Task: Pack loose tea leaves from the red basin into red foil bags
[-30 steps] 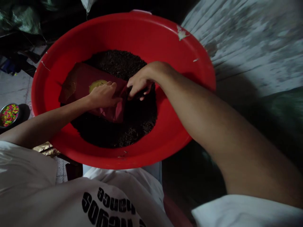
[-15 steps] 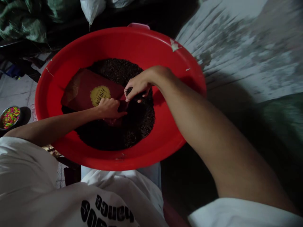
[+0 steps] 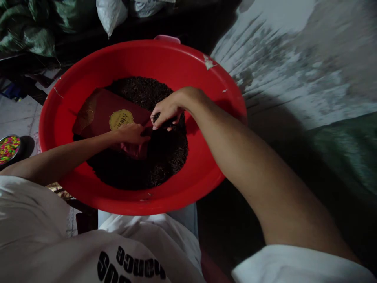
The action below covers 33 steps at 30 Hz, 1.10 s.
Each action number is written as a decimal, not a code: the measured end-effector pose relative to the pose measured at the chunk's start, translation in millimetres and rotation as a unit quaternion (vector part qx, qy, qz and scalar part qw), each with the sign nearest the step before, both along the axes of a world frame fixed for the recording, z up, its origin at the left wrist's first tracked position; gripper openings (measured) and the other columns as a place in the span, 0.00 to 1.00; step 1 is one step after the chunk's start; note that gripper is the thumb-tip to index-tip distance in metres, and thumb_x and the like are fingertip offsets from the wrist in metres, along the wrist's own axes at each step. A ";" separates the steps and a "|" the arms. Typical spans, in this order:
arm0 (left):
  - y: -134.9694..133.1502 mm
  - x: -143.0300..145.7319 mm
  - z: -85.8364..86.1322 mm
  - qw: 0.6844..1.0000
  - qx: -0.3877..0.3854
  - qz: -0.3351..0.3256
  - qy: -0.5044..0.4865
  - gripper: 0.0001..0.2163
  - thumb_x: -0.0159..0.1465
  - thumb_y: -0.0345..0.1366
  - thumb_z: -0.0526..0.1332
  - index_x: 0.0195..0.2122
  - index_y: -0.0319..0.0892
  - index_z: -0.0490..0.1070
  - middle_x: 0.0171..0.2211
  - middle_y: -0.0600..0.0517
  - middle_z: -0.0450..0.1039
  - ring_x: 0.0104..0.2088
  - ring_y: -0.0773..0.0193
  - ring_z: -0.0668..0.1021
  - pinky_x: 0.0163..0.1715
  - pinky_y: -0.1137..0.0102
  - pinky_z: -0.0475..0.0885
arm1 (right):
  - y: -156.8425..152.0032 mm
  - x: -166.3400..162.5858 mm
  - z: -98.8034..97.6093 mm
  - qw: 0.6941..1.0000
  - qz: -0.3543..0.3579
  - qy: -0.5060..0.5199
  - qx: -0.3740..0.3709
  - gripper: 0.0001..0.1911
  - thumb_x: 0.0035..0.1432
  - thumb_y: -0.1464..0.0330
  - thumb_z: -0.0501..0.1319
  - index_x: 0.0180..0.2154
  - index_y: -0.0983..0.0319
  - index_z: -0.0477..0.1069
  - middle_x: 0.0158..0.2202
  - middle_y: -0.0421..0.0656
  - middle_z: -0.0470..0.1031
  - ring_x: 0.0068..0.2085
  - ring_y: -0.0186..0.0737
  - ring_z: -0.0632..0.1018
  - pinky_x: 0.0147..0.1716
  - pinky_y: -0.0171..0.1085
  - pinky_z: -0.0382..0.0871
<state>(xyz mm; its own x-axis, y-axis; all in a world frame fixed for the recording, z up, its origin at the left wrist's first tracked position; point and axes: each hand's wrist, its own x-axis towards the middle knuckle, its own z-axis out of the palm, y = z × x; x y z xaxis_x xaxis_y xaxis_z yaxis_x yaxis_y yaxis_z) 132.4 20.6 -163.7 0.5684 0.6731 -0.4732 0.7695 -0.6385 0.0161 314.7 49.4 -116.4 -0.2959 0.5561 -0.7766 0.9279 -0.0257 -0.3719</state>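
A wide red plastic basin fills the middle of the view, holding a heap of dark, dry tea-like leaves. A dark red paper bag with a round gold label lies tilted on the heap. My left hand rests on the bag near its gathered end, gripping the paper. Just to the right, my right hand pinches a small clump of the dark leaves above the heap. The bag's far end is hidden under my left hand and in shadow.
A small steel bowl of bright coloured pieces stands on the tiled floor at left. Green sacking and a white sack lie beyond the basin. A pale stained surface spreads to the right.
The whole view has shifted, leaving the basin lower and further left. My left hand has slid toward the bag's near edge, uncovering the gold label. My right hand stays close, pinching leaves.
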 end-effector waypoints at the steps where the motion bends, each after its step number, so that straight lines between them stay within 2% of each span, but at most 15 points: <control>1: 1.0 -0.4 -0.4 1.000 -0.001 -0.004 -0.002 0.29 0.71 0.55 0.50 0.53 0.36 0.81 0.46 0.38 0.83 0.43 0.49 0.84 0.37 0.66 0.72 | -0.2 -0.3 0.1 1.000 0.001 0.000 -0.002 0.19 0.63 0.56 0.71 0.49 0.61 0.78 0.39 0.41 0.79 0.42 0.41 0.84 0.35 0.32 0.72; 8: 3.5 -2.0 -1.4 1.000 0.002 0.004 -0.021 0.25 0.70 0.48 0.53 0.52 0.35 0.81 0.47 0.37 0.83 0.39 0.53 0.84 0.30 0.68 0.67 | -1.1 -1.5 -0.1 1.000 0.013 -0.008 0.007 0.19 0.64 0.56 0.71 0.51 0.60 0.78 0.42 0.42 0.79 0.41 0.40 0.84 0.34 0.32 0.72; 13: 2.4 -2.2 1.5 0.996 0.013 0.012 -0.083 0.22 0.70 0.45 0.54 0.50 0.36 0.82 0.42 0.40 0.83 0.34 0.57 0.82 0.28 0.69 0.64 | -2.7 -3.0 2.2 0.999 0.029 -0.008 0.020 0.16 0.66 0.60 0.68 0.52 0.60 0.77 0.41 0.41 0.79 0.40 0.38 0.84 0.32 0.30 0.71; 20: -2.8 -0.9 22.0 0.986 0.060 0.024 -0.153 0.21 0.71 0.43 0.52 0.41 0.36 0.83 0.34 0.42 0.81 0.29 0.61 0.77 0.29 0.68 0.63 | -5.2 -3.0 7.2 0.999 -0.004 -0.034 0.010 0.18 0.66 0.60 0.68 0.52 0.61 0.76 0.42 0.44 0.79 0.42 0.42 0.84 0.33 0.31 0.71; 27: -12.4 -0.7 41.0 0.973 0.095 0.051 -0.204 0.19 0.70 0.41 0.52 0.43 0.37 0.82 0.37 0.43 0.81 0.34 0.59 0.78 0.34 0.66 0.67 | -3.0 0.9 8.9 0.999 0.007 0.011 0.047 0.20 0.64 0.51 0.68 0.47 0.59 0.76 0.36 0.44 0.78 0.40 0.45 0.85 0.28 0.33 0.72; 33: -11.5 -3.4 47.6 0.961 0.102 0.042 -0.254 0.17 0.70 0.38 0.52 0.41 0.35 0.80 0.34 0.45 0.79 0.32 0.61 0.76 0.36 0.67 0.68 | -6.0 5.0 16.2 0.993 -0.022 0.082 0.078 0.27 0.64 0.44 0.64 0.49 0.60 0.75 0.36 0.46 0.79 0.41 0.48 0.85 0.29 0.34 0.75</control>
<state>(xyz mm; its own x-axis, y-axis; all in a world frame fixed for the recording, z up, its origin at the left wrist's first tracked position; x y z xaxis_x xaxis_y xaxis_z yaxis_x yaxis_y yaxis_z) 128.9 9.1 -116.1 0.6310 0.7758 -0.0021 0.7443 -0.6046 0.2837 319.6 43.4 -100.2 -0.3842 0.6813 -0.6230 0.8536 0.0050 -0.5210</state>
